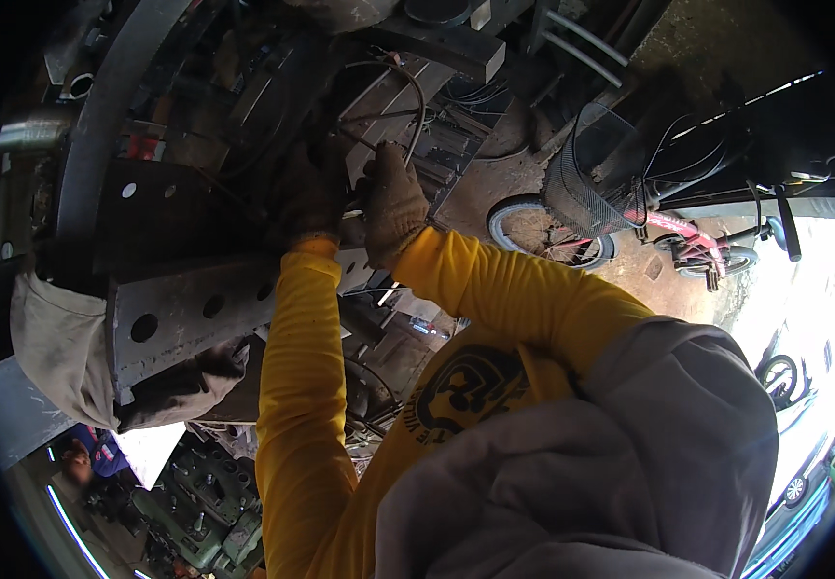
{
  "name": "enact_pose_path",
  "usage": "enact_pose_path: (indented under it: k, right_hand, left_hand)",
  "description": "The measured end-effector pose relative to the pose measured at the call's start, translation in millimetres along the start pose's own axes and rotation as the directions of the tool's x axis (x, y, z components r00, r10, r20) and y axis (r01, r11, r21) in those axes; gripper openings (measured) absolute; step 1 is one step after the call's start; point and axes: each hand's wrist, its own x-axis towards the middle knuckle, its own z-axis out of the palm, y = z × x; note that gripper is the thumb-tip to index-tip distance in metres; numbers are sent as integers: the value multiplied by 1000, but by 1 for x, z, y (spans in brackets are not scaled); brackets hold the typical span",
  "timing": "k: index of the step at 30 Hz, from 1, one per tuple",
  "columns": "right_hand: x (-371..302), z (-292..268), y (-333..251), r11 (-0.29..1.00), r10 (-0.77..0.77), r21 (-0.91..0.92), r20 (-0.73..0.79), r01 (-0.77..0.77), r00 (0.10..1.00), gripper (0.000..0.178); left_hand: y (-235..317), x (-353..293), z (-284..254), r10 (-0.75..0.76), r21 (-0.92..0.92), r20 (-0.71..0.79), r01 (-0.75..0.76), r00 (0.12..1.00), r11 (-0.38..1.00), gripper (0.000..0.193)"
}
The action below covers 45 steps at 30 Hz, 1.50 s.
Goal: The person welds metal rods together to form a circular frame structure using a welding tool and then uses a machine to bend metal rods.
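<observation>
My right hand [394,201], in a worn brown work glove, is closed with its fingers curled. A thin rod [360,140] ends at its fingertips, and a bent cable [421,104] loops down beside it; which of them it grips, if any, I cannot make out. Beside it, my left hand [309,198] is in a dark glove and deep shadow, so its fingers do not show. Both hands are over a dark steel piece [171,207]. Nearer to me runs a steel beam [191,314] with a row of round holes.
Grey cloth [65,338] hangs over the beam's left end. A thick steel bar [456,48] lies at the far side. To the right stand a bicycle wheel [543,232] and a black mesh basket [596,174]. A green machine [210,507] and another person [84,458] are at lower left.
</observation>
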Motion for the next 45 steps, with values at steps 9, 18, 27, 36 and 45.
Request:
enact_pose_path:
  k: [9, 18, 27, 36, 45]
  right_hand:
    - [47, -63, -28, 409, -367, -641, 536, 650, 760, 31]
    - [50, -72, -29, 385, -314, -637, 590, 668, 744, 32]
    - [41, -29, 6, 997, -63, 54, 142, 56, 988, 46]
    - [50, -42, -4, 971, -75, -209, 171, 111, 982, 54]
    - [80, -63, -33, 476, -222, -686, 512, 550, 830, 48]
  left_hand:
    - [-54, 20, 33, 291, 239, -197, -242, 936, 940, 49]
    - [-19, 4, 11, 108, -18, -144, -112, 984, 994, 53]
    - [-11, -2, 6, 125, 33, -124, -122, 984, 992, 56]
    - [-20, 5, 9, 141, 40, -142, -136, 980, 990, 53]
    - [-16, 6, 11, 138, 93, -159, -125, 977, 988, 48]
